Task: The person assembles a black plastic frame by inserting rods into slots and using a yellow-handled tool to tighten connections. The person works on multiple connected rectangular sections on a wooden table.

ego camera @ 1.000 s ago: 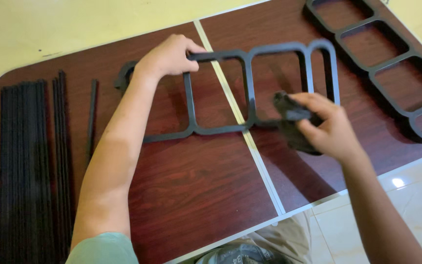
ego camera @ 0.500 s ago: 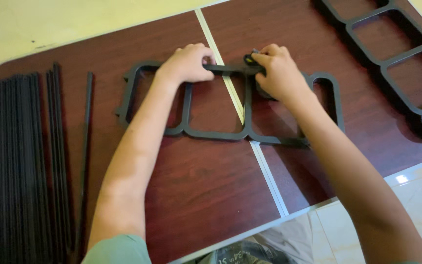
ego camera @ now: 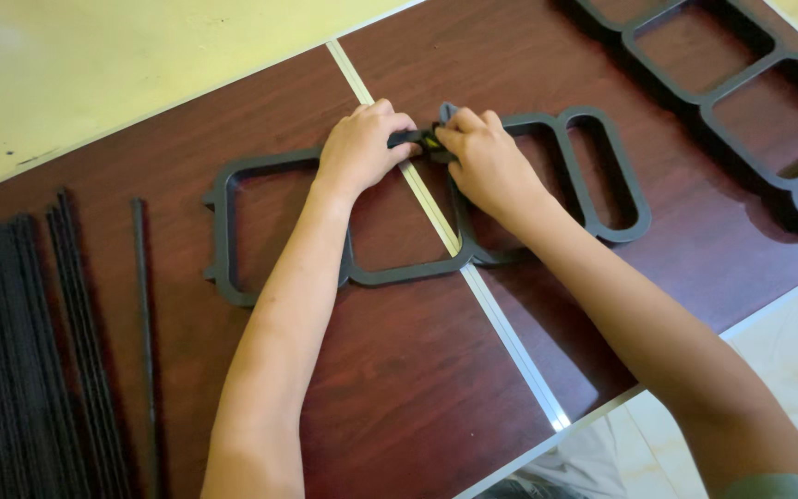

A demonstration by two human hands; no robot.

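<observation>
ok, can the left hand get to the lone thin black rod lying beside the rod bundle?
Probably yes: bare dark red tabletop lies between the left hand and the lone thin black rod, though both hands now grip the black plastic frame.

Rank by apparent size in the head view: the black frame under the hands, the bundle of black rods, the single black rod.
1. black frame
2. bundle of black rods, partly cut off, so unsure
3. single black rod

matt black plastic frame [ego camera: 233, 231] on glossy wood-grain table [ego camera: 417, 388].
</observation>
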